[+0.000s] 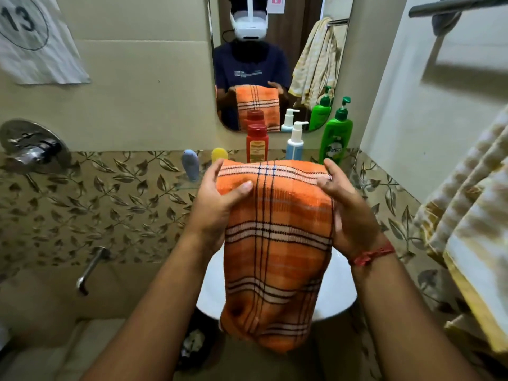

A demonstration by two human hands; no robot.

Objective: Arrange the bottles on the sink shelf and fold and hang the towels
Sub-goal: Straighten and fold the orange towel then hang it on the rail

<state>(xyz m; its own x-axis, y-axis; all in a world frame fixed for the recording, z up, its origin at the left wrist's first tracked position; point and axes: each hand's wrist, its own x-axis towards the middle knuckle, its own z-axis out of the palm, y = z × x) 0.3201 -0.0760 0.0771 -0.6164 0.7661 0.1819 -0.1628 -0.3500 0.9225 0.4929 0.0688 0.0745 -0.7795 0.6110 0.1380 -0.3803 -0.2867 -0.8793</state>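
An orange plaid towel (277,243), folded, hangs in front of me over the white sink (338,287). My left hand (220,199) grips its upper left edge, thumb on the front. My right hand (343,199) holds its upper right edge, fingers curled over the top fold. Behind the towel, on the glass shelf (189,185), stand a red bottle (257,143), a white and blue pump bottle (295,141), a green pump bottle (336,133), a grey-blue bottle (190,163) and a yellow bottle (219,154).
A yellow and white checked towel (472,221) hangs on the right wall below a metal towel bar (453,5). A mirror (275,50) is above the shelf. A mixer valve (33,147) and a spout (92,268) are on the left tiled wall.
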